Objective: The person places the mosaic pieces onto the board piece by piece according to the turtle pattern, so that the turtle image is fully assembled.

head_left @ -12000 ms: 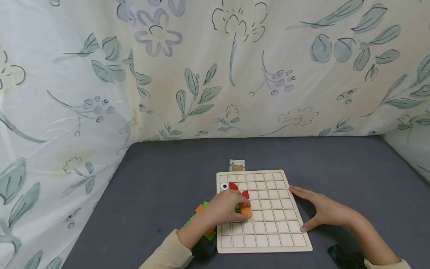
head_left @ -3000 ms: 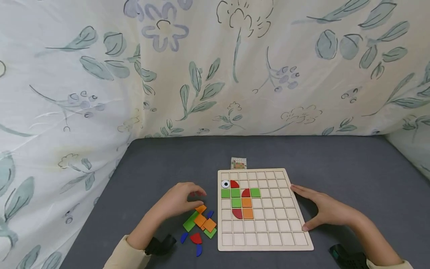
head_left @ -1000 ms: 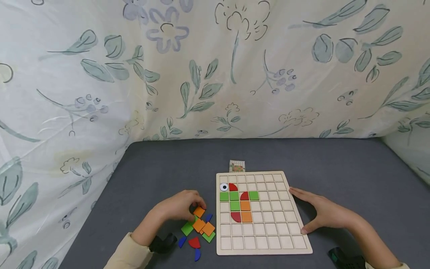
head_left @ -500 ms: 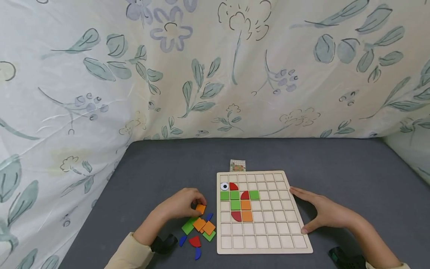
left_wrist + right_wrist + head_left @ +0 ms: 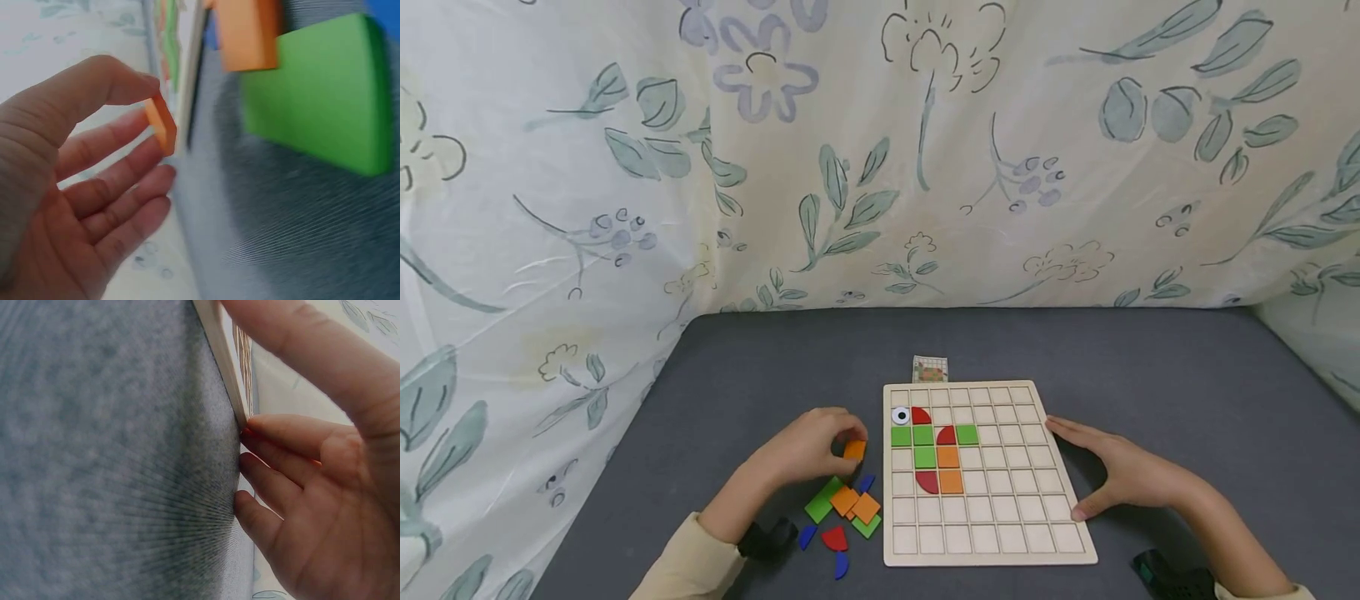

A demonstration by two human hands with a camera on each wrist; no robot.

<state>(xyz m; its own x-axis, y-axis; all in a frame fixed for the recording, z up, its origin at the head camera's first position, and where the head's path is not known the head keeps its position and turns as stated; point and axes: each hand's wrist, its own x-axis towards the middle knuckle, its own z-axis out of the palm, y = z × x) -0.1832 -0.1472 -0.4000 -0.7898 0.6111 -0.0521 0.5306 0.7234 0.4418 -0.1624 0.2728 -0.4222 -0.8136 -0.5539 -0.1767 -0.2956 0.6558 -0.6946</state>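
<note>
My left hand (image 5: 812,450) pinches an orange square tile (image 5: 854,450) between thumb and fingers, raised just above the loose pile. In the left wrist view the same orange tile (image 5: 161,125) sits between the thumb and fingertips, the other fingers extended. My right hand (image 5: 1123,467) touches the right edge of a wooden grid board (image 5: 1000,533), its thumb and fingers spread along it. On the board lie an eye tile (image 5: 900,416), several green squares (image 5: 922,436), two orange squares (image 5: 951,482) and three red quarter-circles (image 5: 927,482).
Left of the board lie loose green tiles (image 5: 824,498), orange tiles (image 5: 866,508), blue pieces (image 5: 841,567) and a red quarter-circle (image 5: 834,540). A small pattern card (image 5: 930,369) is behind the board. A floral curtain (image 5: 970,167) surrounds the dark grey tabletop (image 5: 760,367).
Earlier my left hand was over the board, then moved to the pile. It has now lifted the orange tile up and slightly right. My right hand stays at the board's edge.
</note>
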